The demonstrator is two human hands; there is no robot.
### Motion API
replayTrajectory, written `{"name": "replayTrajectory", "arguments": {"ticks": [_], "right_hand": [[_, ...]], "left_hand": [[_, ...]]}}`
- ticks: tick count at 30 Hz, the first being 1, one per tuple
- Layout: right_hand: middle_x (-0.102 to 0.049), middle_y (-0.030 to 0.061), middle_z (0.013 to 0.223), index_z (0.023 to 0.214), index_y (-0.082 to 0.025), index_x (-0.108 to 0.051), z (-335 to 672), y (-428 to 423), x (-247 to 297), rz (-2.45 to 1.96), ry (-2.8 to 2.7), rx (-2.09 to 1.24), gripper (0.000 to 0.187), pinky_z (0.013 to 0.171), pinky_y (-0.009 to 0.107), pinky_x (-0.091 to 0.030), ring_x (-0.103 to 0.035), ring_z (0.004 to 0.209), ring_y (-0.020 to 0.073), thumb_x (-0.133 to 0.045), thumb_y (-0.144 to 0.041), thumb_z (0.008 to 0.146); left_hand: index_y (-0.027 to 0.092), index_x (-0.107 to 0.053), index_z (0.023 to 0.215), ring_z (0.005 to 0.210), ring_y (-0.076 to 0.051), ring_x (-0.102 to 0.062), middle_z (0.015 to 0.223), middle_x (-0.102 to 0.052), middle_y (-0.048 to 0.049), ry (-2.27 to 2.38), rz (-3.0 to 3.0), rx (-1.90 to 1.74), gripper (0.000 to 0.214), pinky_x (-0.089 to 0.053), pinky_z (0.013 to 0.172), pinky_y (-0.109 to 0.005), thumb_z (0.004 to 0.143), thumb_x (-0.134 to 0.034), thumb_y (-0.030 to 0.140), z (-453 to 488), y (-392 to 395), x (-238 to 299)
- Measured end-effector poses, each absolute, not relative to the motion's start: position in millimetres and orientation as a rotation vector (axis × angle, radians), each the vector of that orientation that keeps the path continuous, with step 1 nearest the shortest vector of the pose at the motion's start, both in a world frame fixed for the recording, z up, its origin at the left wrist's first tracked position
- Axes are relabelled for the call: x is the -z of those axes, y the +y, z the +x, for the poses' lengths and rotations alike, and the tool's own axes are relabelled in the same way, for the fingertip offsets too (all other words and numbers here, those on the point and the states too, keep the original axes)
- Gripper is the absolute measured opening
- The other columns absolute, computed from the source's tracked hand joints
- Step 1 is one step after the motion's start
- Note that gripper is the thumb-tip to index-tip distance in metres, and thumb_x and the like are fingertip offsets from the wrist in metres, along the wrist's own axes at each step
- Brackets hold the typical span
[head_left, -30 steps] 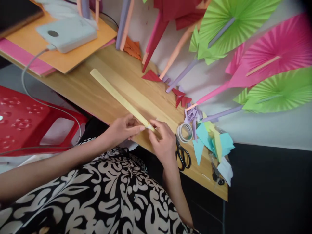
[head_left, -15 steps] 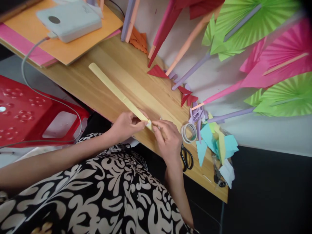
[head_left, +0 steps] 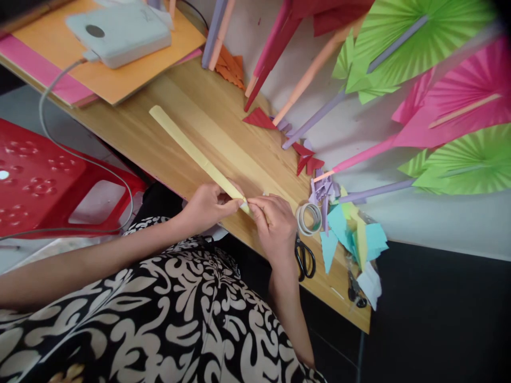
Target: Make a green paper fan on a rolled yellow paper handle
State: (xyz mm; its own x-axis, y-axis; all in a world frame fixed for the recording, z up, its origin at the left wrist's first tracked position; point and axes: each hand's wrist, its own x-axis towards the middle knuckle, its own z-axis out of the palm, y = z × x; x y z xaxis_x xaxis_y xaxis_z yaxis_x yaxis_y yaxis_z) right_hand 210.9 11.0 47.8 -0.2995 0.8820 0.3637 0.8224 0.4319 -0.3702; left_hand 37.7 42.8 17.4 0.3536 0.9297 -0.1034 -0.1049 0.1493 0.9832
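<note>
A long, narrow yellow paper tube (head_left: 191, 151) slants over the wooden table (head_left: 131, 143), its far end toward the upper left. My left hand (head_left: 209, 206) pinches it near its lower end, with the thumb on top. Close by, my right hand (head_left: 276, 219) has its thumb and fingertips closed on the lower end of the same tube. A small whitish patch shows on the tube between both thumbs; what it is I cannot make out. Rolls of tape (head_left: 308, 218) and black-handled scissors (head_left: 305, 259) lie just right of my right hand.
Paper fans (head_left: 423, 37) on rolled paper sticks lean against the wall. Turquoise paper scraps (head_left: 339, 226) and a second black-handled tool (head_left: 355, 291) lie at the table's right end. A white power bank (head_left: 120, 34) with a cable rests on orange card (head_left: 183, 45). A red stool (head_left: 51, 181) stands left.
Both hands stay on the yellow tube in almost the same place. The right fingertips have shifted slightly at the whitish patch, and the camera view has moved a little.
</note>
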Motion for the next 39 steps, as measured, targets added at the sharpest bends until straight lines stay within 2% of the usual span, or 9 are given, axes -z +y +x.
{"name": "replayTrajectory", "arguments": {"ticks": [12, 18, 22, 32, 39], "right_hand": [[-0.075, 0.0032, 0.088, 0.094, -0.024, -0.068, 208.2, 11.8, -49.0, -1.470, -2.171, -0.133, 0.017, 0.087, 0.037, -0.050, -0.068, 0.085, 0.0189, -0.052, -0.023, 0.099], [-0.076, 0.0031, 0.092, 0.098, -0.025, -0.069, 207.6, 10.6, -53.6, -1.466, -2.171, -0.181, 0.016, 0.090, 0.039, -0.050, -0.069, 0.089, 0.0193, -0.053, -0.025, 0.099], [-0.076, 0.0026, 0.089, 0.094, -0.024, -0.069, 205.7, 11.6, -53.3, -1.475, -2.161, -0.186, 0.012, 0.087, 0.037, -0.050, -0.068, 0.086, 0.0186, -0.058, -0.026, 0.097], [-0.073, 0.0025, 0.085, 0.090, -0.022, -0.067, 203.4, 13.5, -51.0, -1.502, -2.141, -0.180, 0.015, 0.083, 0.034, -0.048, -0.066, 0.084, 0.0180, -0.054, -0.024, 0.098], [-0.075, 0.0019, 0.090, 0.095, -0.023, -0.070, 205.9, 9.5, -50.5, -1.501, -2.097, -0.200, 0.019, 0.082, 0.033, -0.049, -0.068, 0.086, 0.0168, -0.052, -0.024, 0.100]], "left_hand": [[0.015, -0.066, 0.085, 0.070, -0.012, -0.064, 0.080, -0.071, -0.0021, 0.933, 1.202, -0.956, 0.012, -0.050, 0.058, -0.019, 0.079, -0.064, 0.026, 37.6, 43.1, -13.6], [0.015, -0.066, 0.085, 0.069, -0.012, -0.064, 0.077, -0.070, -0.0010, 0.934, 1.191, -0.935, 0.013, -0.051, 0.058, -0.020, 0.080, -0.063, 0.026, 37.8, 42.7, -14.6], [0.015, -0.065, 0.083, 0.069, -0.012, -0.063, 0.075, -0.068, -0.0005, 0.921, 1.191, -0.945, 0.012, -0.053, 0.060, -0.021, 0.081, -0.062, 0.026, 37.6, 42.0, -15.0], [0.013, -0.067, 0.085, 0.070, -0.012, -0.064, 0.078, -0.071, -0.0017, 0.915, 1.189, -0.954, 0.013, -0.053, 0.065, -0.020, 0.080, -0.062, 0.024, 37.4, 42.0, -12.8], [0.013, -0.069, 0.085, 0.072, -0.013, -0.066, 0.082, -0.074, -0.0037, 0.920, 1.196, -0.968, 0.015, -0.053, 0.066, -0.022, 0.080, -0.062, 0.025, 38.1, 42.5, -11.2]]}}
